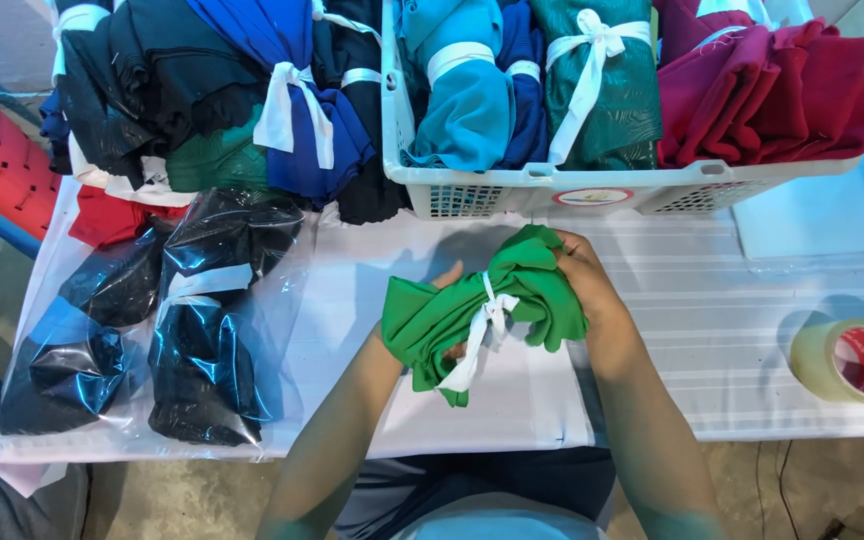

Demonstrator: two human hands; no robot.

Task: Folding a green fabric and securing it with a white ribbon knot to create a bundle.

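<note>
While both hands are closing on it from opposite ends, the bright green folded cloth bundle (482, 305), tied around its middle with a white fabric strip (479, 335), is sitting between them just above the white-covered surface (712, 330). The left hand (442, 300) is lying mostly under and behind the bundle's lower end, with only its thumb and a few fingertips showing past the green folds, so its grip is gathering the cloth from beneath. The right hand (584, 280) is wrapping over the upper end, fingers curling into the fabric and the wrist bending inward. Both forearms are reaching up from the bottom edge and angling toward each other.

Beyond the hands, a white perforated plastic basket (552, 188) is holding more tied cloth rolls in teal, blue, dark green and maroon. Out past the left hand, dark cloth bundles in clear plastic bags (202, 320) are lying on the surface, with a heap of black, blue and green tied bundles (232, 90) farther off. Well away on the right hand's side, a roll of clear packing tape with a red core (850, 362) is lying flat.

Much of the left hand's palm is staying hidden by the cloth, the strip's knot is hard to make out, and the basket and heap are being cut off by the top edge.
</note>
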